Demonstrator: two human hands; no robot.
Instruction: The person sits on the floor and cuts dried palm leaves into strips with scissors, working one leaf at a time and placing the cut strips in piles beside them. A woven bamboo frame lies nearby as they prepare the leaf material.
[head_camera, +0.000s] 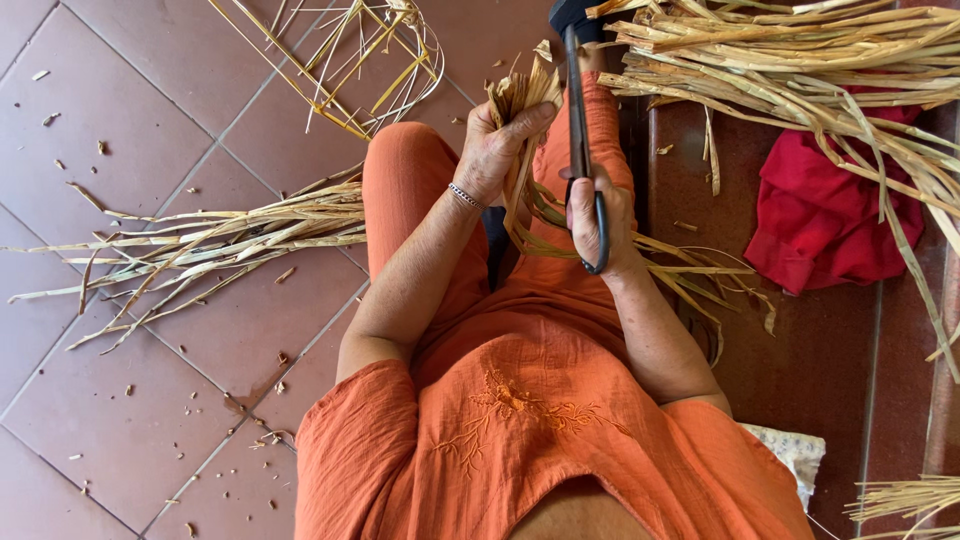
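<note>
My left hand (493, 150) grips a bunch of dry straw-coloured reed strips (520, 100) over my lap, their cut ends pointing away from me. My right hand (598, 215) is closed on the handle loop of large dark shears (578, 120), whose long blades run up beside the bunch. The loose tails of the strips trail across my orange-clothed lap toward the right. A silver bracelet sits on my left wrist.
A pile of dry reeds (200, 245) lies on the red floor tiles at left. A bigger heap (800, 60) fills the upper right over a red cloth (830, 220). A partly woven frame of strips (370, 60) stands at top. Scraps litter the tiles.
</note>
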